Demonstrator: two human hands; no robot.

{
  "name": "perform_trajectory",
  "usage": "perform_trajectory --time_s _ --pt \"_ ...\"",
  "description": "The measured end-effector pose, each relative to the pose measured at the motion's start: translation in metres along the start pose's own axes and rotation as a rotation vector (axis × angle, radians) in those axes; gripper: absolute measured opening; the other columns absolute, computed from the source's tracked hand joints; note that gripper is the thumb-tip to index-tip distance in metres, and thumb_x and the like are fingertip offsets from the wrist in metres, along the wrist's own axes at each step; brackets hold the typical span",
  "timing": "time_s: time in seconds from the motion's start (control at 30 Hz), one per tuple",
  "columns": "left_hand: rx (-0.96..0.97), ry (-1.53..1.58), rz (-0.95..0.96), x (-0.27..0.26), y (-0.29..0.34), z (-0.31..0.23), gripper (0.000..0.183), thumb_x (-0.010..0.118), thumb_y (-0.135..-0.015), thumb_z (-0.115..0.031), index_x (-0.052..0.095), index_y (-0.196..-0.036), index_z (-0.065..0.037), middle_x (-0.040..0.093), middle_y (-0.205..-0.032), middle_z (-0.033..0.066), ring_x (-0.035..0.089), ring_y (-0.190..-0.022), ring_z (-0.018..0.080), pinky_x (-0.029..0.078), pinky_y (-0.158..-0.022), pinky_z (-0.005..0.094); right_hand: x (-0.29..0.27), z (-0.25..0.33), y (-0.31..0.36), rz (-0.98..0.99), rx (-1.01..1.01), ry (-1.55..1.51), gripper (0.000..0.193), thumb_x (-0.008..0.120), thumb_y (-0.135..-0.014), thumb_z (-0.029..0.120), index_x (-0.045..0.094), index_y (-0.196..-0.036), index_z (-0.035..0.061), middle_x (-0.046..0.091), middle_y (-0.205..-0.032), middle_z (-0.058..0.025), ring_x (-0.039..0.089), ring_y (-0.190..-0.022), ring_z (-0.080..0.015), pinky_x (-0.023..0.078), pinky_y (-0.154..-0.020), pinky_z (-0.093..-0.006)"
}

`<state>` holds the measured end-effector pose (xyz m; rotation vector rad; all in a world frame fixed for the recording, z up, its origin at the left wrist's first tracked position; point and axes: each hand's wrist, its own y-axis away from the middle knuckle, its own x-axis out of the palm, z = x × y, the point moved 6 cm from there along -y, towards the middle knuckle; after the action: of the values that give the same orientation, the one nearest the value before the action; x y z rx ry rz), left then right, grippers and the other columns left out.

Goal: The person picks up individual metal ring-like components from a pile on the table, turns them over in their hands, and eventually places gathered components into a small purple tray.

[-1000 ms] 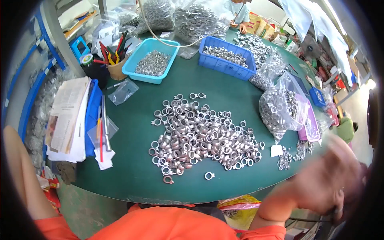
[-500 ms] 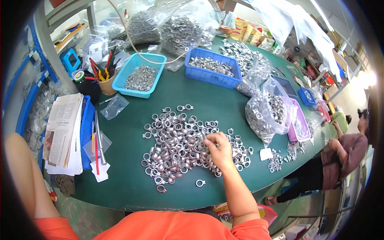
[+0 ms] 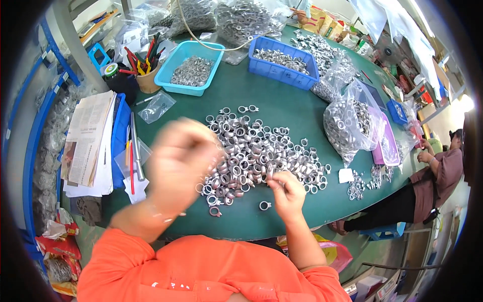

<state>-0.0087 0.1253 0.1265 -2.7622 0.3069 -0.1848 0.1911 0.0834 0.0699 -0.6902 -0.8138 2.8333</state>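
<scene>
A loose pile of small grey metal rings point(image 3: 251, 146), each with a short notched tab, lies on the green table in front of me. My right hand point(image 3: 289, 195) is at the pile's near right edge, thumb and fingers pinched on one metal ring point(image 3: 270, 170). My left hand point(image 3: 182, 158) is raised over the pile's left side. Motion smears its fingers, so whether it holds anything is hidden. A single ring point(image 3: 265, 205) lies apart on the near side, left of my right hand.
Beyond the pile stand a turquoise tray point(image 3: 198, 90) and a blue bin point(image 3: 284, 74), both holding small metal parts. A clear bag of rings point(image 3: 347, 123) leans by a pink tray point(image 3: 386, 146). Papers point(image 3: 88, 141) and a tool cup point(image 3: 148, 80) are left. A person point(image 3: 435, 176) works at right.
My left hand has come up from the far left to above the pile. My right hand stays pinched, now at the pile's near edge. The whole view has shifted a little.
</scene>
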Motion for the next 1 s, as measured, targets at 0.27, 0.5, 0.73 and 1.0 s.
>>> perform_trajectory --time_s 0.27,0.5,0.73,1.0 --pt "-0.375 0.185 0.173 0.038 0.052 0.073 0.019 0.069 -0.076 -0.006 0.061 -0.092 -0.001 0.059 -0.083 0.0023 0.055 -0.074 0.0067 0.046 -0.065 0.0196 0.012 0.038 0.019 -0.018 -0.370 0.226 0.022 0.065 -0.065 -0.008 0.062 -0.085 0.0015 0.058 -0.077 -0.0089 0.057 -0.067 -0.0251 0.047 -0.062 -0.0307" --pt "0.058 -0.112 0.149 0.035 0.049 0.053 0.016 0.067 -0.075 -0.001 0.066 -0.091 -0.003 0.060 -0.086 0.0068 0.056 -0.074 0.0138 0.044 -0.065 0.0235 0.004 0.025 0.039 -0.147 0.038 -0.175 0.020 0.067 -0.069 -0.006 0.060 -0.087 -0.0022 0.061 -0.084 -0.0127 0.060 -0.072 -0.0218 0.048 -0.065 -0.0277" --pt "-0.671 0.543 0.251 0.048 0.084 0.088 0.024 0.051 -0.090 -0.012 0.059 -0.109 0.001 0.061 -0.091 0.0072 0.059 -0.080 0.0122 0.050 -0.073 0.0257 0.010 0.051 0.046 -0.012 -0.305 0.256 0.023 0.068 -0.063 -0.006 0.063 -0.083 0.0031 0.056 -0.084 -0.0083 0.055 -0.072 -0.0220 0.045 -0.062 -0.0294" --pt "-0.826 0.602 0.239 0.052 0.110 0.105 0.026 0.050 -0.092 -0.022 0.059 -0.104 -0.001 0.062 -0.092 0.0039 0.059 -0.082 0.0098 0.048 -0.070 0.0227 0.017 0.039 0.070 -0.003 -0.142 0.151 0.022 0.069 -0.065 -0.004 0.061 -0.085 0.0024 0.060 -0.090 -0.0115 0.058 -0.077 -0.0265 0.048 -0.065 -0.0318"
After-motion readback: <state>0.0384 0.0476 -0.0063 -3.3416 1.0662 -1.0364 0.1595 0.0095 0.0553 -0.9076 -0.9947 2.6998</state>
